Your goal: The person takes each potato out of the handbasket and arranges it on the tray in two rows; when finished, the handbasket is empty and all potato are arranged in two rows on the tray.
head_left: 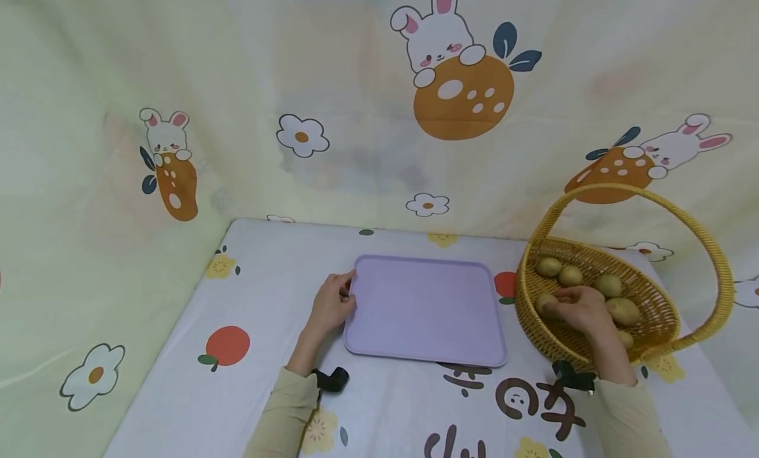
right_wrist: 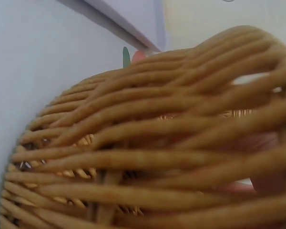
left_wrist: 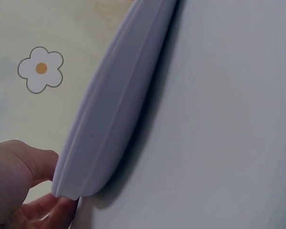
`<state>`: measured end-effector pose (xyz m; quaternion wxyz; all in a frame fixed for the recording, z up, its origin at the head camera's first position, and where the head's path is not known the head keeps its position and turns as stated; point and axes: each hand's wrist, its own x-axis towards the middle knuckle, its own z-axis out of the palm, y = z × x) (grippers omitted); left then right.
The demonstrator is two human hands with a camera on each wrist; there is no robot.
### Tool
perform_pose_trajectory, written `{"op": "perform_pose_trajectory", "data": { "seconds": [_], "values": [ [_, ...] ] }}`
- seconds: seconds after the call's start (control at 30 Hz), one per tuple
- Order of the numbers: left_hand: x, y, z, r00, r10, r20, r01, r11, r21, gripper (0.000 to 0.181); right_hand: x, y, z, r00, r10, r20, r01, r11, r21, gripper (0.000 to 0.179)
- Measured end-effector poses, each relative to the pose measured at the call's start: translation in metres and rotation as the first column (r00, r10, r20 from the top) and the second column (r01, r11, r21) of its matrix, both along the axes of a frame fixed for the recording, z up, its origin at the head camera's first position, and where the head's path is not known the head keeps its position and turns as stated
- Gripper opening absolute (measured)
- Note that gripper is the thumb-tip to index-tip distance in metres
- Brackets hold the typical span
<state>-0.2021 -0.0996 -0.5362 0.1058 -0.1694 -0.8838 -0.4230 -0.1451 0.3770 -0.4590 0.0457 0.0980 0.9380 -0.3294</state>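
A flat light-purple tray (head_left: 423, 310) lies on the table, and my left hand (head_left: 332, 304) pinches its left edge. In the left wrist view the thumb of the left hand (left_wrist: 24, 176) is against the tray's rim (left_wrist: 107, 114), with the other fingers lower down by its corner. On the right, my right hand (head_left: 584, 308) reaches into a wicker basket (head_left: 534, 329) and grips a potato (head_left: 542, 302) at its left side. Several other potatoes (head_left: 624, 311) lie around that hand. The basket's weave (right_wrist: 148, 162) hides most of the hand in the right wrist view.
The basket's tall arched handle (head_left: 720, 273) rises over its right side. A patterned cloth (head_left: 231, 392) covers the table, and a printed curtain (head_left: 350, 69) hangs behind and to the left. A black wrist device (head_left: 333, 379) sits on the left wrist.
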Motion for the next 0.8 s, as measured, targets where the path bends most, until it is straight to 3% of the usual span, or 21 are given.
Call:
{"op": "perform_pose_trajectory", "data": {
  "seconds": [0.03, 0.13, 0.27, 0.43, 0.63, 0.8],
  "values": [
    [-0.001, -0.001, -0.004, 1.000, -0.007, -0.024, 0.007, 1.000, 0.004, 0.053, 0.001, -0.001, 0.000, 1.000, -0.006, -0.006, 0.006, 1.000, -0.018, 0.051],
    [0.000, 0.000, -0.004, 0.999, -0.007, -0.040, 0.007, 1.000, 0.004, 0.054, 0.003, -0.003, 0.001, 0.999, -0.029, -0.016, 0.028, 0.996, -0.088, 0.051],
    [0.002, 0.002, 0.001, 1.000, 0.017, 0.009, -0.016, 0.999, -0.028, 0.054, 0.005, -0.008, 0.002, 0.996, -0.084, -0.035, 0.077, 0.982, -0.171, 0.052],
    [0.000, 0.002, 0.000, 0.998, 0.036, 0.059, -0.032, 0.997, -0.070, 0.054, 0.006, -0.014, 0.005, 0.990, -0.133, -0.038, 0.119, 0.958, -0.261, 0.054],
    [0.001, 0.002, 0.001, 0.997, 0.037, 0.067, -0.032, 0.997, -0.076, 0.054, 0.004, -0.020, 0.013, 0.982, -0.186, 0.014, 0.177, 0.907, -0.383, 0.058],
    [0.002, 0.004, 0.002, 0.997, 0.038, 0.074, -0.033, 0.997, -0.070, 0.053, 0.004, -0.022, 0.019, 0.976, -0.215, 0.021, 0.205, 0.893, -0.401, 0.059]
  ]
}}
